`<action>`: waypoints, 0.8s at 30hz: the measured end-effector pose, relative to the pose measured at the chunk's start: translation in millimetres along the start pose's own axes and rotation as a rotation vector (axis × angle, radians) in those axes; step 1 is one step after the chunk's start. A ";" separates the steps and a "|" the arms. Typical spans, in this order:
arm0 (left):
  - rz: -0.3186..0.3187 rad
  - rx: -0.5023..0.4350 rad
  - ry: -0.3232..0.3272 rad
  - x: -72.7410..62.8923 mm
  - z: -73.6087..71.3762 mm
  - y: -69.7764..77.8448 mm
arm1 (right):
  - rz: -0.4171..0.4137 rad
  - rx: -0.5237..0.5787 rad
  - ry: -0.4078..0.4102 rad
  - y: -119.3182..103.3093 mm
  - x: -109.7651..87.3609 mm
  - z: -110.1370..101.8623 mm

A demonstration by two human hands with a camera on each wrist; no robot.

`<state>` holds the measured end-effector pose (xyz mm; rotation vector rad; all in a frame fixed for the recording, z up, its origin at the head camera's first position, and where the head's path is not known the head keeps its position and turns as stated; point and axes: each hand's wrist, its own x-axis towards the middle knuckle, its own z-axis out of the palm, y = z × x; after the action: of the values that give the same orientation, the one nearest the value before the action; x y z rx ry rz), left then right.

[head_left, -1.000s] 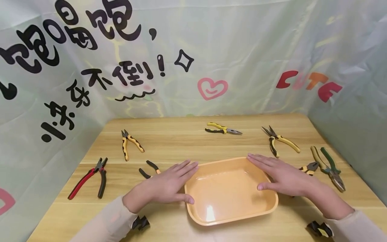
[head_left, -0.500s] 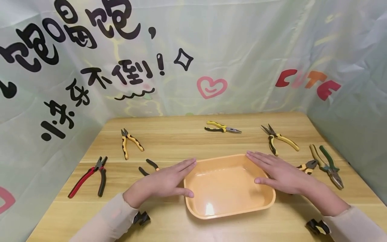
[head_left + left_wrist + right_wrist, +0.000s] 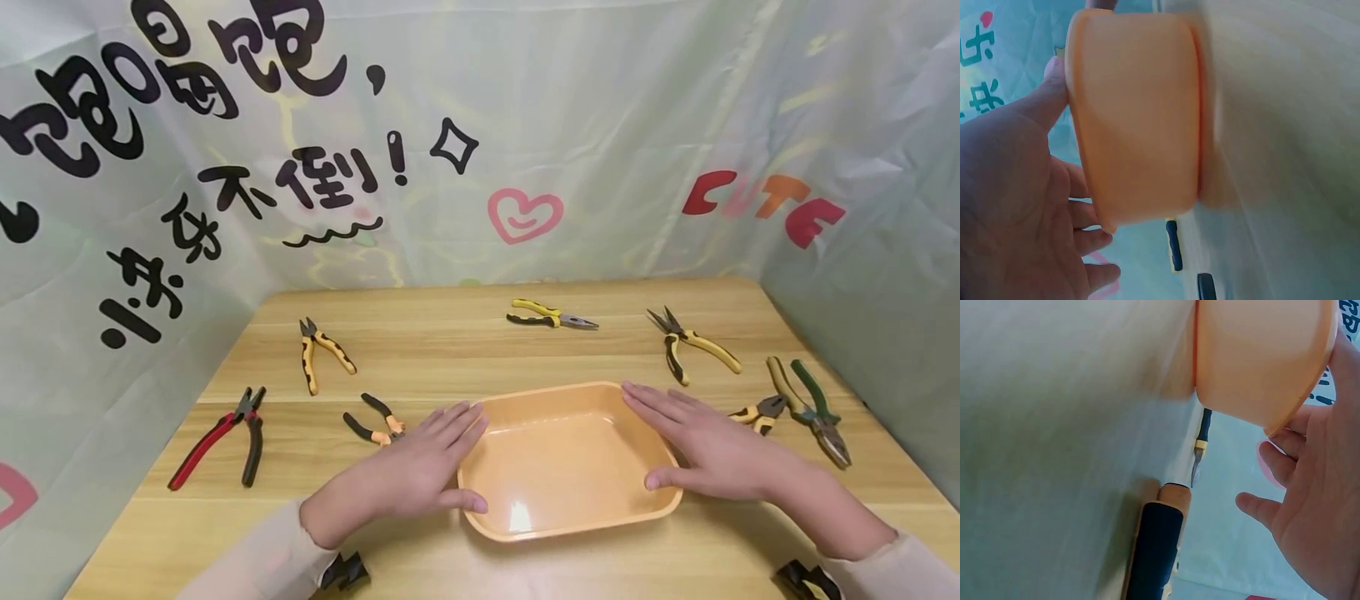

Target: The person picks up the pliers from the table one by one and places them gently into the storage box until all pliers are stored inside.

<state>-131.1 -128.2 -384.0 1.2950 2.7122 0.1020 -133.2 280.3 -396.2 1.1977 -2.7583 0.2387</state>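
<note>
An orange plastic tray (image 3: 566,467) sits upright on the wooden table with nothing in it. My left hand (image 3: 408,471) lies over its left rim, fingers nearly straight and the thumb reaching just inside. At the opposite end my right hand (image 3: 716,446) touches the rim the same way, thumb over the inner wall. Both wrist views show the tray's side wall (image 3: 1138,119) close beside the palm, with fingertips along the rim. Just beyond my left hand are orange-and-black pliers (image 3: 380,425), their jaws partly hidden. Yellow-and-black pliers (image 3: 765,412) lie behind my right hand, partly covered.
Red-and-black pliers (image 3: 217,437) and yellow-orange pliers (image 3: 318,346) lie on the left. Long-nose pliers (image 3: 555,317) are at the back, another long-nose pair (image 3: 690,342) right of them. Green-and-tan pliers (image 3: 817,412) lie far right. A printed cloth (image 3: 615,167) walls the table (image 3: 427,333).
The tray has shifted slightly away from me. Both hands have eased outward along its ends since half a second ago, and more of the orange-and-black pliers shows.
</note>
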 end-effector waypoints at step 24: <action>-0.048 -0.102 0.018 5.2 3.0 -26.8 | 0.125 0.062 -0.044 5.7 14.1 7.2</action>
<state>-154.5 -141.0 -390.6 1.2060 2.7125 0.2449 -147.3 272.7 -401.3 1.0574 -2.8878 0.3154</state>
